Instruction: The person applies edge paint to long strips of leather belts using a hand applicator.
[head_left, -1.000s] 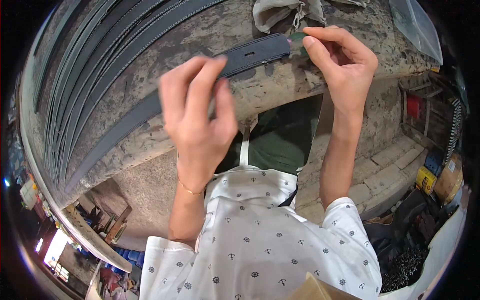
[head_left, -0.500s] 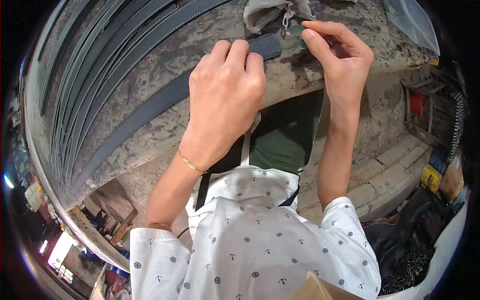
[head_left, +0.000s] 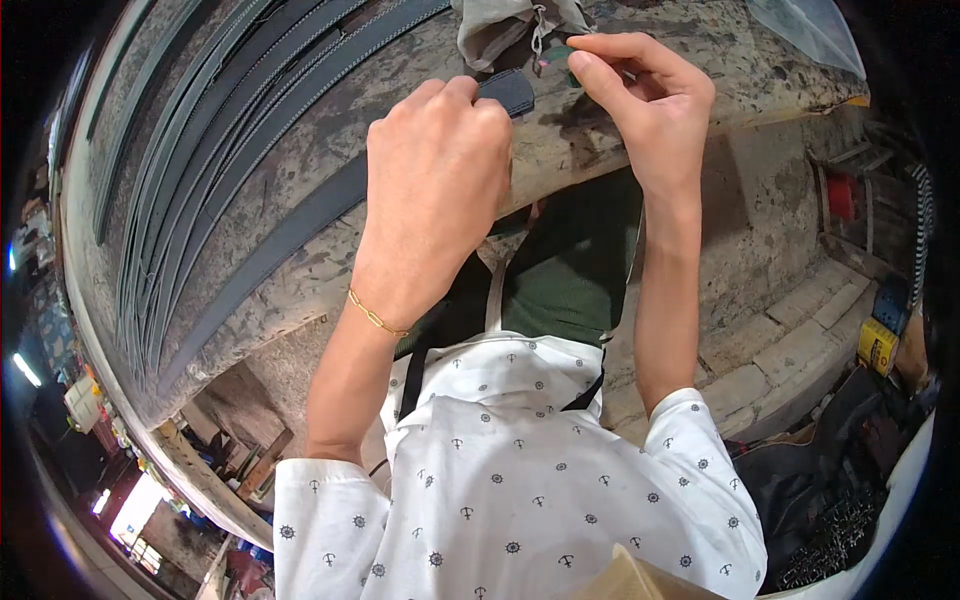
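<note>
A dark stitched strap (head_left: 290,228) lies along the worktable, its squared end showing just beyond my left hand (head_left: 437,165). That hand is closed over the strap near this end, and its fingertips are hidden beneath it. To the right my right hand (head_left: 660,100) is raised above the table edge, thumb and index finger pinched together at a small greenish item (head_left: 562,68). What exactly sits between the fingertips is too small to make out. A grey cloth pouch (head_left: 492,30) with a cord lies just beyond both hands.
Several dark stitched straps (head_left: 215,130) curve over the stained worktable (head_left: 590,135) at the left. A clear plastic sheet (head_left: 812,35) lies at the far right. Lower right are a yellow box (head_left: 877,346) and a dark bag (head_left: 800,480) by a brick ledge (head_left: 770,365).
The view has shifted slightly, so the table items sit further left or lower. My left hand still covers the strap, and my right hand keeps its pinch.
</note>
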